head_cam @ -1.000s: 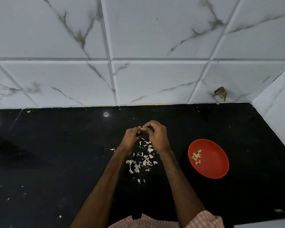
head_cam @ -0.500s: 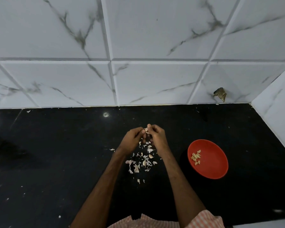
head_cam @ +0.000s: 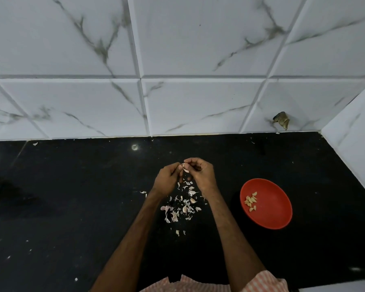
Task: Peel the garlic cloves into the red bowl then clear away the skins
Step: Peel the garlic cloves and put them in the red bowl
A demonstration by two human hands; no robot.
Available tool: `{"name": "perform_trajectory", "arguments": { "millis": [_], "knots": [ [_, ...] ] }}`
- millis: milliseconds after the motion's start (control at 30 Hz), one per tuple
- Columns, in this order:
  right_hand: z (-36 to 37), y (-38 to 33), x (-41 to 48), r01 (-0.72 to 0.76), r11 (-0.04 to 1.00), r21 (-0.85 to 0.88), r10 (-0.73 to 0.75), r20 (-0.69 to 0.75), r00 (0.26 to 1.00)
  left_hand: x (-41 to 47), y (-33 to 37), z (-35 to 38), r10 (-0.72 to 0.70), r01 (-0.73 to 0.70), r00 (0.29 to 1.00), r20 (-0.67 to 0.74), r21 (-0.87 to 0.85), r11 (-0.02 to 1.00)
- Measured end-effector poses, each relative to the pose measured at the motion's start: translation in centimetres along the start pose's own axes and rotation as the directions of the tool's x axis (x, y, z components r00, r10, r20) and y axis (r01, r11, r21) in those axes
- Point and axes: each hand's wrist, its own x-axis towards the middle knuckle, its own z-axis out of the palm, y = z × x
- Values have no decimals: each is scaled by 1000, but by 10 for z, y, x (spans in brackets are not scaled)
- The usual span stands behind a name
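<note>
The black counter [head_cam: 72, 197] offers free room across its left half and along the back edge. In the middle, the left hand [head_cam: 167, 180] and right hand [head_cam: 202, 175] pinch a garlic clove [head_cam: 185, 168] above scattered skins [head_cam: 181, 205]. The red bowl [head_cam: 278, 216] sits near the right edge, with the side wall [head_cam: 354, 144] beyond it.

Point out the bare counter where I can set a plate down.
Widest bare patch: black counter left of the left hand, back to the tiled wall, only specks. Another between the hands, pinching a garlic clove, and that wall. A narrow strip separates the right hand from the red bowl. Crowded: the garlic skins scattered beneath the hands.
</note>
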Motion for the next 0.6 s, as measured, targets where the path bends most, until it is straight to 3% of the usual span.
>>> {"name": "perform_trajectory", "arguments": {
  "millis": [100, 233, 333, 433, 600],
  "knots": [
    [0, 0, 3, 35, 996, -88, -39, -46, 998, 0, 4, 2, -15, 18, 997, -72, 53, 998],
    [-1, 2, 4, 73, 948, -310, -86, -28, 996, 1, 7, -1, 39, -32, 998, -47, 137, 990],
    [1, 6, 4, -36, 929, -368, 43, 10, 999, 2, 4, -3, 74, -69, 997, -10, 259, 964],
    [5, 9, 5, -153, 923, -354, 175, 31, 984, -1, 8, 0, 93, -100, 995, 42, 235, 967],
    [4, 8, 7, -133, 923, -361, 157, 39, 987, -4, 12, 2, 102, -106, 994, 39, 127, 986]
  ]
}}
